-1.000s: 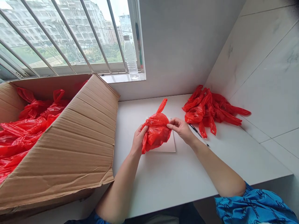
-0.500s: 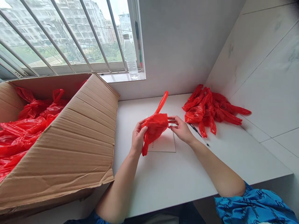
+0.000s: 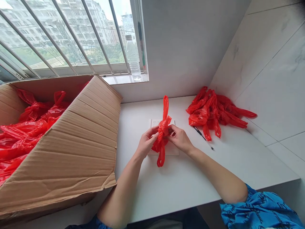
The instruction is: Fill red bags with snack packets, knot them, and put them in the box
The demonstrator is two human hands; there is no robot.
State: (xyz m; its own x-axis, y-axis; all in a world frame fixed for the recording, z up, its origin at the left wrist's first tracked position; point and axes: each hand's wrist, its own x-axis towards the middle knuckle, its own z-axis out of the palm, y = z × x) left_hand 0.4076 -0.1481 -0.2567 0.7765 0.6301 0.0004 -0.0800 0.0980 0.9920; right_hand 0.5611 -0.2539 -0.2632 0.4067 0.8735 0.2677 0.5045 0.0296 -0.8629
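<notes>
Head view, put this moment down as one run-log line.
left hand: pinching red bag | right hand: pinching same bag | bag: bunched, over flat white item | cardboard box: left, red bags inside | pen: right

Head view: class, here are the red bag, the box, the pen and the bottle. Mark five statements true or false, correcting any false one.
1. The left hand and right hand both hold the red bag. True.
2. The cardboard box stands to the right of both hands. False: it stands to the left.
3. The box contents are red. True.
4. The bottle lies on its side. False: it stands upright on the windowsill.
5. The pen is in the right hand's grip. False: it lies near the bag pile.
</notes>
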